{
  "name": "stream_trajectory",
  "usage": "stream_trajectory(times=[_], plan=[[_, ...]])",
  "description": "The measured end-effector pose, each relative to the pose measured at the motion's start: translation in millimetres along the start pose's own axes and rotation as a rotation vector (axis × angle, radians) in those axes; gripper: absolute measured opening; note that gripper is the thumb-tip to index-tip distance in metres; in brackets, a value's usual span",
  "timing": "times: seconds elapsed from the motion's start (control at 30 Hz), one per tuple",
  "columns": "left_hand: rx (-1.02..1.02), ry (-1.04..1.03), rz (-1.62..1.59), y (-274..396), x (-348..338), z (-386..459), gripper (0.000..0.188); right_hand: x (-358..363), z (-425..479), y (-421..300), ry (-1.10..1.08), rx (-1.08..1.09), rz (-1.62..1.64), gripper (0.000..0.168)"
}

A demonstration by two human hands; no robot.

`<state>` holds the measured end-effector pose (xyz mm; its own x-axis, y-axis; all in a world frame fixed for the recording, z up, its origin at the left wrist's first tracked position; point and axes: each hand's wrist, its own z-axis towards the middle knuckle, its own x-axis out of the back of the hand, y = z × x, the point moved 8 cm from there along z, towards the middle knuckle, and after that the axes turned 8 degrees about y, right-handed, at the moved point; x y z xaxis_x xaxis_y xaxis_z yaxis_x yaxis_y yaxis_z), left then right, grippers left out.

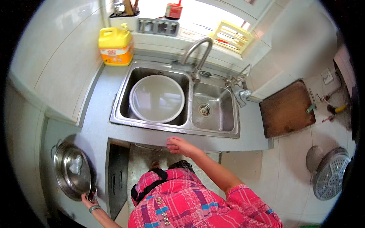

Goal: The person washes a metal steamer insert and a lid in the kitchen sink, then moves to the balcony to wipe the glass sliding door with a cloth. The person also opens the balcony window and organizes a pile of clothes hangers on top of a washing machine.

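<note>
At the lower left, my left hand [89, 199] grips the near handle of a round stainless steel pan [64, 178]. The pan is on or just above the grey countertop [98, 125]; I cannot tell which. Inside it lies a crumpled whitish wad [75, 164], of cloth or plastic. My right hand [179, 146] is in the air by the counter's front edge, fingers loosely extended and holding nothing. Beyond it, a white plastic basin [132, 107] of cloudy water sits in the left bowl of the double steel sink [155, 128].
A curved faucet [199, 58] rises behind the sink. A yellow detergent jug [116, 47] stands at the back left corner. A grey rag [241, 95] lies by the right bowl. Farther right are a brown wooden board [288, 111] and a perforated metal steamer tray [332, 176].
</note>
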<state>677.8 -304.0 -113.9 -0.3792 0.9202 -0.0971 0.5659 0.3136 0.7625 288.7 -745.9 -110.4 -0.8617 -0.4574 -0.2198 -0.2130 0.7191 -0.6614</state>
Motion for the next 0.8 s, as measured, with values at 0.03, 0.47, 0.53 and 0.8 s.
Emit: stream_trajectory(times=[0.03,0.47,0.53,0.8], plan=[[0.004,0.063,0.008,3,1,-2,0.03,20,-5,-2,0.028,0.019,0.04,0.046],[0.156,0.306,-0.14,-5,-39,56,0.088,312,-57,-86,0.473,0.28,0.326,0.032],[0.102,0.372,-0.03,-20,-41,49,0.088,350,-56,-119,0.521,0.348,0.32,0.031],[-0.038,0.112,0.147,-113,-142,-138,0.097,503,-16,-271,0.879,0.681,-0.213,0.024]])
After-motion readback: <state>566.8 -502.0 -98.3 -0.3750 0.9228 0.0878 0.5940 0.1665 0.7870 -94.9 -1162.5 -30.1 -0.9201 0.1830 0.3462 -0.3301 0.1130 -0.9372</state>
